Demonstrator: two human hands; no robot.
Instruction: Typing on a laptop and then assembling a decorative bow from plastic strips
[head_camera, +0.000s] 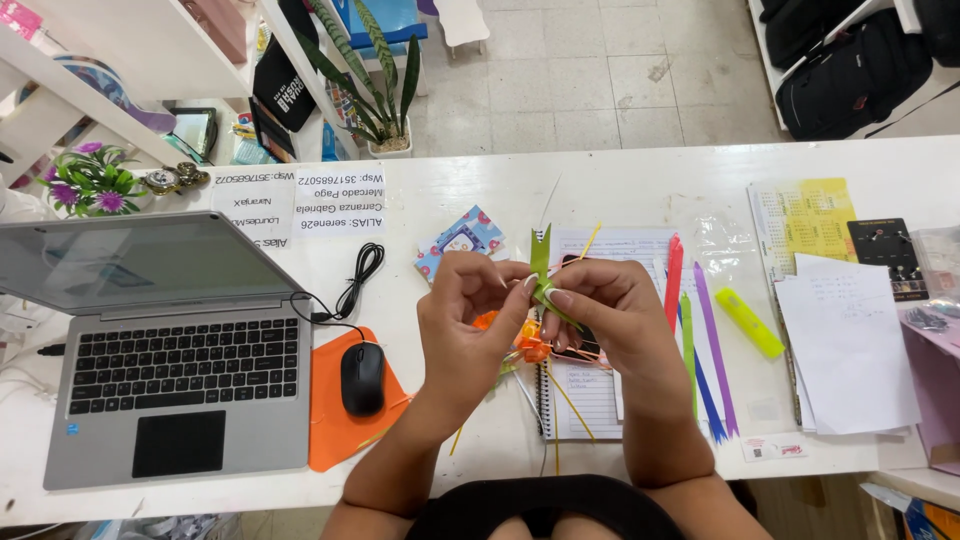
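A green ribbon (541, 268) is pinched by the left hand (468, 312) and right hand (603, 305), partly folded; its notched end is left free, an orange bow (530, 345) lying finished below.

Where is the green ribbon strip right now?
In the head view, the green ribbon strip sits centre frame, pinched between the left hand and right hand, above the spiral notebook.

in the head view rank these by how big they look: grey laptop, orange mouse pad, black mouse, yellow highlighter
Largest to smallest:
1. Grey open laptop
2. Orange mouse pad
3. Black computer mouse and yellow highlighter pen: look alike in size, so unranked.
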